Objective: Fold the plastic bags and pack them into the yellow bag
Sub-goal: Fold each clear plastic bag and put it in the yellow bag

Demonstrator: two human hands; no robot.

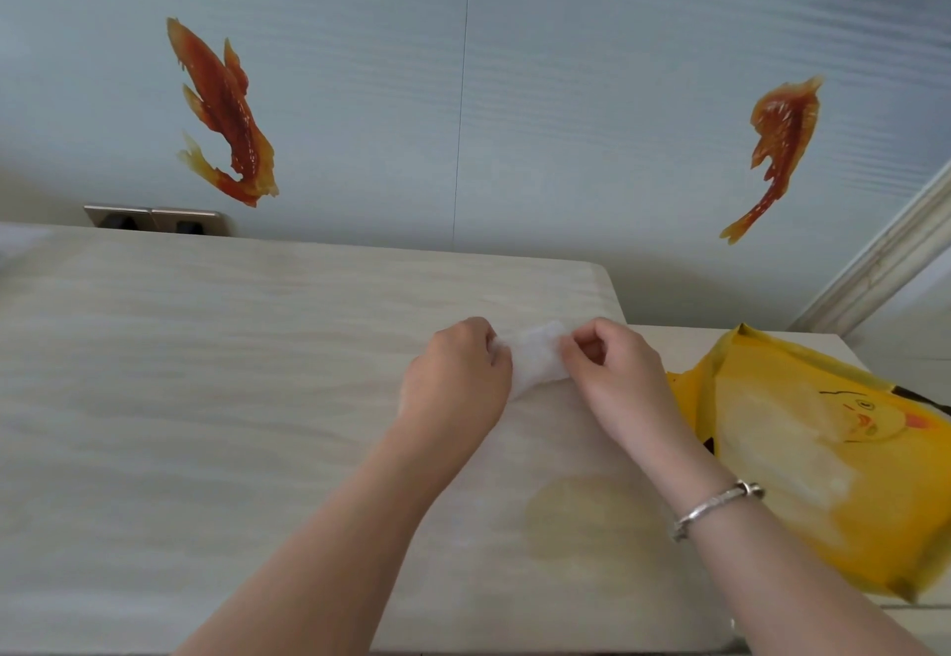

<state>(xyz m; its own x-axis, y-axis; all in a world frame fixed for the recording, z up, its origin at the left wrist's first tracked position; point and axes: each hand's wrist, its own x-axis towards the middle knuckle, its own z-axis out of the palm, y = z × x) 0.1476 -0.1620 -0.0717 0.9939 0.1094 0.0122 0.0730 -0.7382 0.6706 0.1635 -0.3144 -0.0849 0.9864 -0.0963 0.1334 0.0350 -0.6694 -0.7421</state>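
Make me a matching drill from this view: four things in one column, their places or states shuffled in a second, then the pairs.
Things
1. clear plastic bag
2. yellow bag
3. bracelet
4. fish stickers

Places or states
A. on the right wrist
B. on the wall behind the table
C. pinched between the left hand and the right hand
D. lying at the table's right end

Pairs: 1-C, 2-D, 3-A, 4-B

Both hands (535, 372) pinch a folded plastic bag (535, 358) above the table (206, 398).
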